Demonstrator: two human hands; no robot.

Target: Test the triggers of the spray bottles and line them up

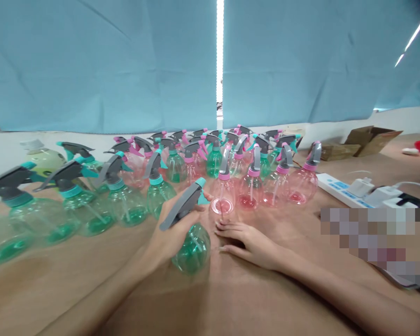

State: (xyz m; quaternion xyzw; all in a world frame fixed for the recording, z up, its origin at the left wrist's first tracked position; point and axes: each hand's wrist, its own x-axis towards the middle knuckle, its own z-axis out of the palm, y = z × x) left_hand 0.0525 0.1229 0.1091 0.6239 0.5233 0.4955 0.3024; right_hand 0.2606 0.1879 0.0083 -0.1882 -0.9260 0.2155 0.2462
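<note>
My left hand (177, 233) is wrapped round the neck of a green spray bottle (192, 252), which has a grey and teal trigger head and stands slightly tilted. To its right, my right hand (248, 240) lies on the wooden table (252, 298) with fingers stretched out, holding nothing. Just beyond its fingertips stands a pink spray bottle (223, 193), first in a row with another pink bottle (248, 191) and more to the right. On the left runs a row of green spray bottles, the closest to my left hand being one with a teal collar (157, 189).
Several more green and pink bottles crowd the back. A white-capped bottle (44, 158) stands back left. At right are a white power strip (343, 189) with plugs, an open cardboard box (369, 142) and a pixelated area. A blue sheet (126, 65) hangs behind.
</note>
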